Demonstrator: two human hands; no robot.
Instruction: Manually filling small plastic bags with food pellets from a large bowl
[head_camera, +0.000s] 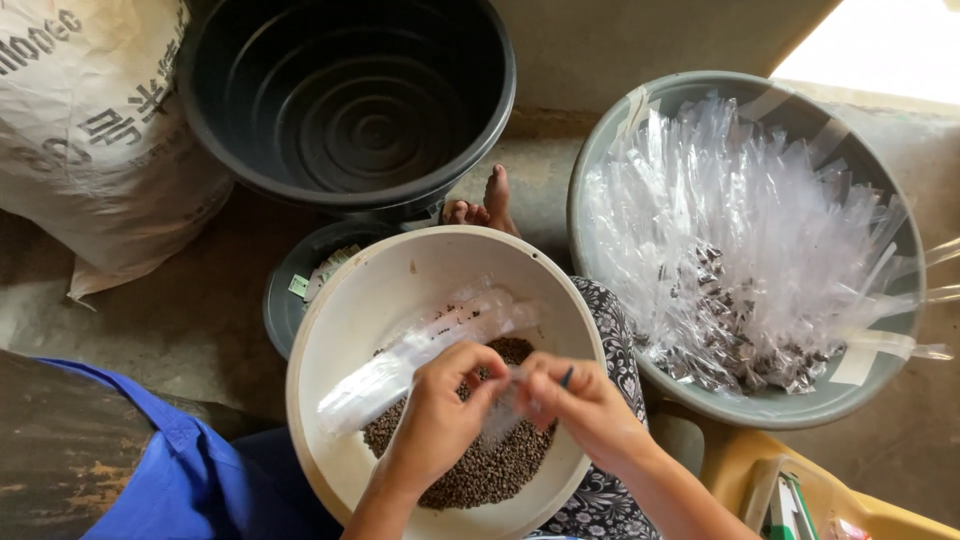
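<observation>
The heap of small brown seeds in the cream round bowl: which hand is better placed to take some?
Probably the left hand. It lies directly over the brown seeds in the cream round bowl. The right hand sits nearer the rim and pinches the clear plastic bag with a thin dark stick.

light: soft daylight, overexposed patch beyond my grey basin (600, 170) | glare: on its clear bags (760, 210) | shadows: faint | focus: sharp, edges slightly bowed
</observation>
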